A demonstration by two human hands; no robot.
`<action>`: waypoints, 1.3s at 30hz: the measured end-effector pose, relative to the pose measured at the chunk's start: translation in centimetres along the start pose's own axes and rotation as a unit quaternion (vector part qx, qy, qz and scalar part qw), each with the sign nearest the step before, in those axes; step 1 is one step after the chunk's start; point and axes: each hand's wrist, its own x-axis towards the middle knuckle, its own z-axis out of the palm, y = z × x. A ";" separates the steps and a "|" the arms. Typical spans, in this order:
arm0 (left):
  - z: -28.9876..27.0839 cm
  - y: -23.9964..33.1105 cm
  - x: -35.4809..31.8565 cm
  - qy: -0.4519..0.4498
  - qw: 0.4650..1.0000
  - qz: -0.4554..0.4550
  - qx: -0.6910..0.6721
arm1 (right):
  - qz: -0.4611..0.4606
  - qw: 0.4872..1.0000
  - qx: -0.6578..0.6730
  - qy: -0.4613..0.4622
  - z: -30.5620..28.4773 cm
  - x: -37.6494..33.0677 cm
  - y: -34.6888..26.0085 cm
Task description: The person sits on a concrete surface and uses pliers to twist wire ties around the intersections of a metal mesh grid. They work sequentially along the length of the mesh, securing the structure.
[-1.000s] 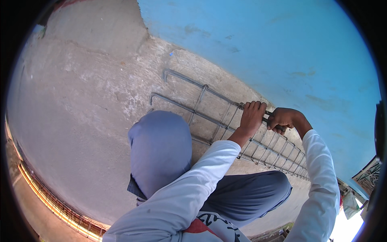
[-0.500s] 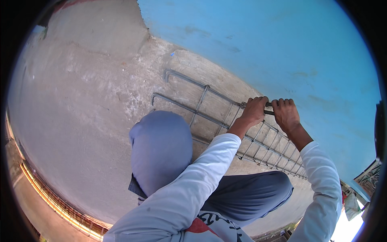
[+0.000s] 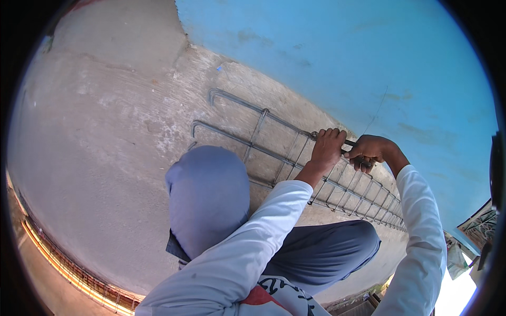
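Observation:
A rebar cage (image 3: 284, 150) of long bars and square stirrups lies on the concrete floor along the blue wall, its near bars hooked at the ends. My left hand (image 3: 329, 145) is closed around a dark pincer-like tool (image 3: 349, 142), whose rounded head touches the upper bar. Just right of it, my right hand (image 3: 371, 150) is turned over with its fingers curled under, against the tool's handle ends. What those fingers hold is hidden. Above the right hand a thin wire (image 3: 377, 111) sticks up in front of the wall.
My bent knees (image 3: 208, 197) come close to the cage's near side. The blue wall (image 3: 337, 58) rises right behind the cage. Bare concrete floor (image 3: 105, 158) spreads to the left. More long bars (image 3: 68, 274) lie at the lower left, and a hanging bag (image 3: 457, 260) is at the far right.
My right hand has rolled over from an overhand grip on the handles, its fingers now curled underneath. The thin wire has come into sight above it. My left hand keeps its hold.

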 end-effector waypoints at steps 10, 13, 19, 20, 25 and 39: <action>-2.8 -0.7 2.2 -0.156 0.978 -0.067 -0.122 | -0.067 0.682 -0.593 0.423 4.3 -0.1 0.7; -2.4 -0.1 0.1 0.036 0.998 -0.008 -0.042 | -0.057 0.867 -0.384 0.312 1.6 -0.5 0.0; -1.2 0.3 -0.8 -0.054 0.998 0.016 0.016 | 0.012 0.998 0.058 0.026 2.2 -0.5 3.0; -1.4 0.5 -0.3 -0.101 0.995 0.021 0.018 | 0.007 0.997 -0.008 0.083 2.7 -1.0 2.9; -0.6 -0.9 0.8 -0.140 0.989 0.022 0.044 | 0.006 0.844 -0.406 0.350 7.5 -0.4 2.1; 2.1 0.4 -1.2 0.052 0.996 -0.031 -0.068 | -0.063 0.862 -0.346 0.366 6.1 0.0 3.7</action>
